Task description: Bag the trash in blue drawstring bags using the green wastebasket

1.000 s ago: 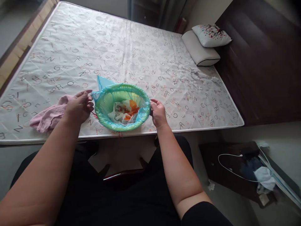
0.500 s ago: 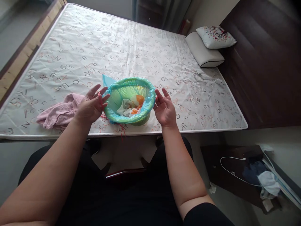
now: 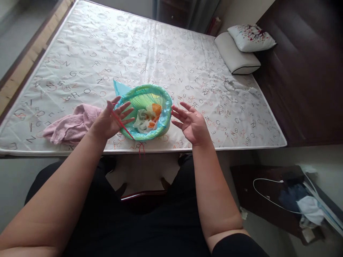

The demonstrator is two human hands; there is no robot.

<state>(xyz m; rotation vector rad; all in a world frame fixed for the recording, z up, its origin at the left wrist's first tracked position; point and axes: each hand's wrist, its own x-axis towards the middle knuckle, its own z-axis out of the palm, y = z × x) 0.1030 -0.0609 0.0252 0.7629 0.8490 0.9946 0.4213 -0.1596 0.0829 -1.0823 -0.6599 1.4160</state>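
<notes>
A green mesh wastebasket lined with a blue-green plastic bag stands near the mattress's front edge. Crumpled white tissues and orange scraps lie inside it. At the basket's left rim my left hand is open, fingers spread; a red drawstring crosses its palm, seemingly hooked at the thumb. My right hand is open beside the right rim, palm facing the basket, fingertips close to the bag. Whether they touch it I cannot tell. Red string ends hang at the basket's front.
A pink towel lies bunched left of the basket on the letter-patterned mattress. Two pillows rest by the dark headboard at right. A low dark surface at lower right holds a white cable and cloths.
Both hands have spread their fingers wider. My right hand has moved a little right, away from the rim. The red string now stretches across my left palm to the basket's front.
</notes>
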